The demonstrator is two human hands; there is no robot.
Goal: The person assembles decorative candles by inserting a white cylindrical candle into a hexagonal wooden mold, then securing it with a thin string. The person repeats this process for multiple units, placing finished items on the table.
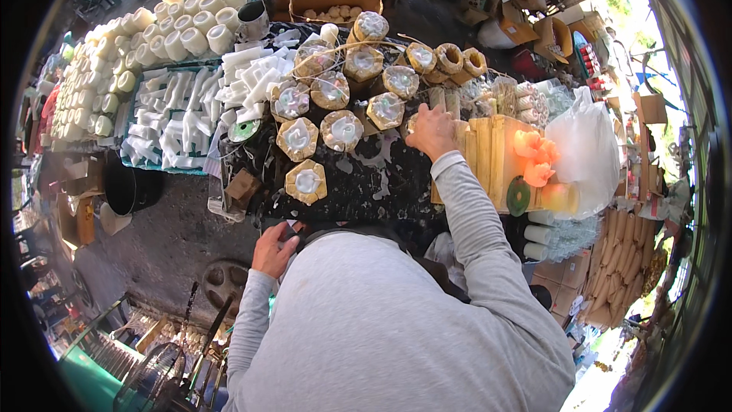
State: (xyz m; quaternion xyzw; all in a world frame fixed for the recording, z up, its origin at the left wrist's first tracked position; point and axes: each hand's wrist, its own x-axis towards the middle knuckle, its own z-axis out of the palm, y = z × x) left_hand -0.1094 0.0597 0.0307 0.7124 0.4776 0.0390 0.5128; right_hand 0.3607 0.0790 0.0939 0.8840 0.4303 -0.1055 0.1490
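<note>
My right hand (pixel 433 133) reaches across the black worktable (pixel 374 202), its fingers bent down around something pale that they mostly cover. Just left of it stands a tan hexagonal holder (pixel 386 111) with a shiny, whitish filling. Several more like it spread leftward, among them a front holder (pixel 306 181) close to the table's near edge. My left hand (pixel 274 250) is low at that edge, beside my body. Its fingers are curled together at a small whitish-purple thing, too hidden to name.
White candle-like cylinders (pixel 202 23) crowd the far left, beside a tray of white sticks (pixel 171 118). To the right are yellow wooden slats (pixel 488 156), orange wax-like flowers (pixel 535 156) and a clear plastic bag (pixel 583 149). A fan (pixel 156 374) stands at lower left.
</note>
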